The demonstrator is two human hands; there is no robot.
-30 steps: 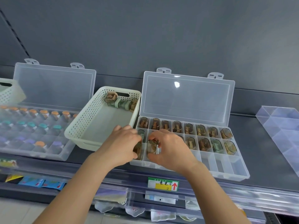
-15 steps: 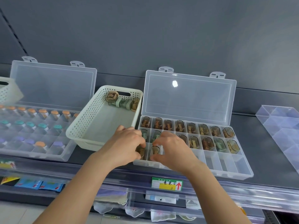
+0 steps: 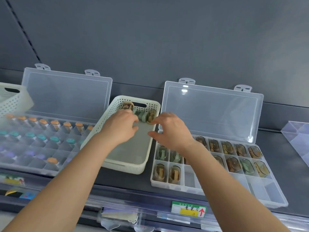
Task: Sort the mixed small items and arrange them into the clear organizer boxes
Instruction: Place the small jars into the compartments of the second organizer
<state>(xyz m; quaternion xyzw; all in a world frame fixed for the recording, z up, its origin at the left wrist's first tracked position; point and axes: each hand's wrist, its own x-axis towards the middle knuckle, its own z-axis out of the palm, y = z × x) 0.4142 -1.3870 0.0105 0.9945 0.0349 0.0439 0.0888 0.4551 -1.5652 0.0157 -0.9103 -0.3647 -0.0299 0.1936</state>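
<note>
A white perforated basket stands between two clear organizer boxes. At its far end lie a brown capsule item, a green one and another brown one. My left hand hovers over the basket with its fingertips at the green item, holding nothing. My right hand is above the basket's right rim, fingers spread and empty, close to the right brown item. The right organizer box holds brown and green capsules in its back two rows and two brown ones at the front left.
The left organizer box holds small bottles with orange, teal and purple caps. A second white basket sits at the far left. A clear divider tray lies at the right. A green and yellow shelf label is below.
Both hands have left the front-left compartments of the right box, where two brown capsules now sit, and have moved up and left over the basket.
</note>
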